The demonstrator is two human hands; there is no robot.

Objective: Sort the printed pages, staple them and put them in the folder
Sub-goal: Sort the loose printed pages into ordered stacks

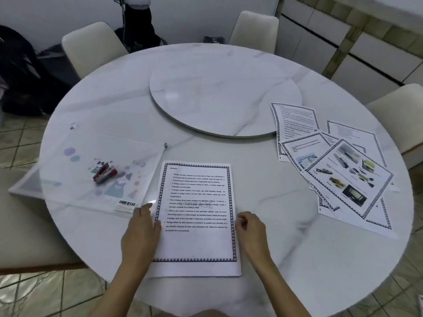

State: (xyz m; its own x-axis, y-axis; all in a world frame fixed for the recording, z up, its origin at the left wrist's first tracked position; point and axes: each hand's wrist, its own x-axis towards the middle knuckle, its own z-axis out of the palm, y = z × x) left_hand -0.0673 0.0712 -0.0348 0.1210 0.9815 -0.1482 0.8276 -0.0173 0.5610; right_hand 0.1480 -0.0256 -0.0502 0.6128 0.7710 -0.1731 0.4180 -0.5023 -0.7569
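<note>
Resting at lower centre: one printed page [196, 243].
Left, one clear folder [68, 170] bore one red stapler [105, 174]; left hand [142, 232] touched the page flat-fingered; right hand [250, 227] curled beside it, grip unclear; some five loose pages [338, 170] fanned right.

My bare forearms reach forward side by side. My left hand [142, 229] lies flat, fingers straight. My right hand [250, 227] has its fingers curled toward the thumb; whether they pinch anything is unclear.
</note>
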